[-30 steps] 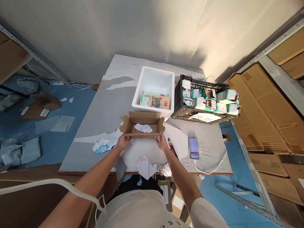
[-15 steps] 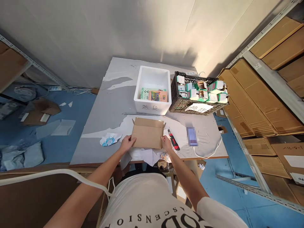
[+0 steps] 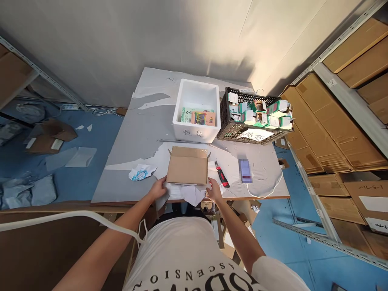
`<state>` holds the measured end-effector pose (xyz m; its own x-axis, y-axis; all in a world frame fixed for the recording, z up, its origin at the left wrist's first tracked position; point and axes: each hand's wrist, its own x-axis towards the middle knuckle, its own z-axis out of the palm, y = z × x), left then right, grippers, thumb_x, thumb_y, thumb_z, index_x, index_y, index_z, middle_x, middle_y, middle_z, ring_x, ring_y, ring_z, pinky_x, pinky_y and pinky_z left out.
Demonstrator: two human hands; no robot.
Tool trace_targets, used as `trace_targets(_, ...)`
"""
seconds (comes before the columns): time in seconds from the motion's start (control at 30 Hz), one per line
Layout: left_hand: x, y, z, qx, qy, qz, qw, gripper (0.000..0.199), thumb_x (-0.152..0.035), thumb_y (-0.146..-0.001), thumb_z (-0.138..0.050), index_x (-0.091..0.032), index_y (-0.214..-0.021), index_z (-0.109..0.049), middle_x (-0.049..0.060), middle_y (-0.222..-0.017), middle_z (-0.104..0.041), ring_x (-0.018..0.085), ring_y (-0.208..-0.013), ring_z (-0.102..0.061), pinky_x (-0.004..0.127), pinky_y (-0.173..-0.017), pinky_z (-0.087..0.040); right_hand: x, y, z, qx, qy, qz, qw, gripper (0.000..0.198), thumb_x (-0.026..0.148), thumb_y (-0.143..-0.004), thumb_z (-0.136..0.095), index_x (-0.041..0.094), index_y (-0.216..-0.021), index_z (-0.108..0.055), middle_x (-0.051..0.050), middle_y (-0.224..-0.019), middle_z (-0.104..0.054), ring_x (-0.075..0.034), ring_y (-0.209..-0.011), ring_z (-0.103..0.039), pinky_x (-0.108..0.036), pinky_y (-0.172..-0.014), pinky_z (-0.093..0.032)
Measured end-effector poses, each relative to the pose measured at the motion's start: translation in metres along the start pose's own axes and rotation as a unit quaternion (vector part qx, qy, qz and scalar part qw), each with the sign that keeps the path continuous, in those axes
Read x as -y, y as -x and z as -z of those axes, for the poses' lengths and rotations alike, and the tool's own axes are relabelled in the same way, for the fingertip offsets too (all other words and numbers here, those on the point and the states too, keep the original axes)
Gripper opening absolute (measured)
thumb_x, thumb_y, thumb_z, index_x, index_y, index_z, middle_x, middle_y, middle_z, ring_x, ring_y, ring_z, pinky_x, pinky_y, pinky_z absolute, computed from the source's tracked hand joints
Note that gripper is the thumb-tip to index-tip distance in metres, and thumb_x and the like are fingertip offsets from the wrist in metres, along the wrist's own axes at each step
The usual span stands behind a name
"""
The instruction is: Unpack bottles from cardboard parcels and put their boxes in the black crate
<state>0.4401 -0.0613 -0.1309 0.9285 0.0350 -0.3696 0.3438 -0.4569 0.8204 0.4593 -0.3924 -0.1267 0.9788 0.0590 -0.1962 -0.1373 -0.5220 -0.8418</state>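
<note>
A shallow brown cardboard box (image 3: 187, 165) lies at the front middle of the table, its side flaps sticking up at the far corners. At its near left corner is my left hand (image 3: 158, 188), fingers reaching towards the edge. My right hand (image 3: 214, 190) is by the near right corner, thumb and forefinger apart, over the table's front edge. Just right of the box rests a red and black utility knife (image 3: 222, 174). Crumpled white and blue paper (image 3: 142, 172) sits to the left. Below the box, loose white paper (image 3: 193, 195) hangs at the edge.
Behind the box stand a white foam bin (image 3: 196, 131) holding printed packets and a black plastic crate (image 3: 224, 121) full of small cartons. A phone (image 3: 245, 170) with a white cable (image 3: 269, 197) lies on the right. Shelving with large cartons (image 3: 318, 121) flanks the table.
Both hands have come off the sides of the cardboard box and moved slightly towards my body, fingers loosening. The box stays on the table; the camera view has shifted slightly.
</note>
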Motion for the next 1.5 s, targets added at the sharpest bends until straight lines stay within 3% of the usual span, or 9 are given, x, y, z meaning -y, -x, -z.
trace_targets(0.13, -0.007, -0.001, -0.012, -0.020, 0.005, 0.019, 1.000, 0.047, -0.041, -0.066, -0.058, -0.016, -0.105, -0.064, 0.010, -0.094, -0.072, 0.027, -0.090, -0.065, 0.043, -0.086, -0.050, 0.006, 0.001, -0.011, 0.034, -0.018, -0.017, 0.999, 0.049, 0.023, -0.071, -0.057, 0.018, -0.119, -0.052, -0.014, -0.123, -0.059, -0.026, -0.114, -0.057, -0.048, -0.095, -0.047)
trace_targets(0.37, -0.058, 0.014, 0.003, -0.098, 0.042, -0.049, 0.993, 0.050, -0.052, -0.080, -0.051, -0.015, -0.114, -0.055, 0.012, -0.115, -0.065, 0.024, -0.102, -0.063, 0.037, -0.088, -0.050, 0.061, -0.004, 0.014, 0.024, -0.087, 0.012, 0.996, 0.033, 0.046, -0.086, -0.046, 0.020, -0.106, -0.048, -0.012, -0.115, -0.063, -0.020, -0.106, -0.060, -0.035, -0.085, -0.050)
trace_targets(0.57, -0.101, 0.021, 0.017, -0.176, -0.068, 0.007, 0.982, 0.050, -0.057, -0.081, -0.052, -0.018, -0.113, -0.055, 0.011, -0.110, -0.067, 0.026, -0.099, -0.063, 0.035, -0.082, -0.049, 0.103, -0.003, 0.029, 0.008, 0.012, -0.029, 0.999, 0.035, 0.056, -0.088, -0.039, 0.022, -0.087, -0.045, -0.007, -0.093, -0.066, -0.020, -0.085, -0.062, -0.029, -0.069, -0.045)
trace_targets(0.9, -0.086, 0.011, 0.009, -0.112, -0.154, 0.103, 0.976, 0.051, -0.060, -0.083, -0.047, -0.015, -0.105, -0.060, 0.014, -0.100, -0.068, 0.031, -0.091, -0.063, 0.037, -0.073, -0.046, 0.097, -0.026, 0.021, 0.121, 0.116, -0.135, 0.977, 0.032, 0.053, -0.089, -0.040, 0.023, -0.078, -0.040, -0.001, -0.078, -0.060, -0.018, -0.070, -0.057, -0.025, -0.059, -0.037)
trace_targets(0.97, -0.079, 0.009, 0.002, -0.169, -0.166, 0.065, 0.969, 0.050, -0.057, -0.083, -0.050, -0.014, -0.108, -0.060, 0.015, -0.103, -0.067, 0.031, -0.095, -0.062, 0.039, -0.075, -0.046, 0.089, -0.026, 0.017, 0.126, 0.100, -0.138, 0.977, 0.032, 0.054, -0.089, -0.041, 0.023, -0.081, -0.042, -0.001, -0.081, -0.061, -0.017, -0.071, -0.058, -0.025, -0.060, -0.039)
trace_targets(1.07, -0.075, 0.009, -0.008, -0.262, -0.218, -0.113, 0.933, 0.032, -0.042, -0.086, -0.053, -0.017, -0.102, -0.063, 0.014, -0.105, -0.065, 0.029, -0.101, -0.059, 0.040, -0.082, -0.044, 0.073, -0.025, 0.020, 0.124, 0.069, -0.130, 0.981, 0.036, 0.057, -0.090, -0.038, 0.023, -0.089, -0.049, -0.003, -0.089, -0.064, -0.018, -0.077, -0.060, -0.027, -0.065, -0.043)
trace_targets(1.17, -0.074, 0.011, -0.014, -0.214, -0.286, -0.270, 0.894, 0.024, -0.020, -0.091, -0.042, -0.020, -0.092, -0.067, 0.009, -0.095, -0.068, 0.024, -0.093, -0.060, 0.038, -0.078, -0.044, 0.048, -0.031, 0.036, 0.030, 0.137, -0.148, 0.979, 0.036, 0.049, -0.094, -0.032, 0.021, -0.103, -0.052, -0.008, -0.105, -0.063, -0.021, -0.094, -0.059, -0.030, -0.076, -0.045)
trace_targets(1.33, -0.076, 0.019, -0.015, -0.175, -0.374, -0.327, 0.850, 0.024, -0.024, -0.090, -0.049, -0.019, -0.107, -0.065, 0.010, -0.106, -0.068, 0.026, -0.099, -0.058, 0.040, -0.083, -0.045, 0.007, -0.050, 0.059, 0.003, 0.345, -0.191, 0.919, 0.042, 0.024, -0.081, -0.058, 0.019, -0.121, -0.047, -0.014, -0.123, -0.052, -0.027, -0.118, -0.047, -0.034, -0.088, -0.042)
trace_targets(1.5, -0.070, 0.027, -0.018, -0.180, -0.398, -0.350, 0.828, 0.030, -0.035, -0.090, -0.054, -0.018, -0.113, -0.064, 0.012, -0.112, -0.067, 0.028, -0.104, -0.056, 0.043, -0.090, -0.045, 0.000, -0.060, 0.074, 0.034, 0.352, -0.183, 0.918, 0.044, 0.016, -0.081, -0.053, 0.016, -0.125, -0.044, -0.014, -0.113, -0.055, -0.026, -0.104, -0.055, -0.035, -0.084, -0.044)
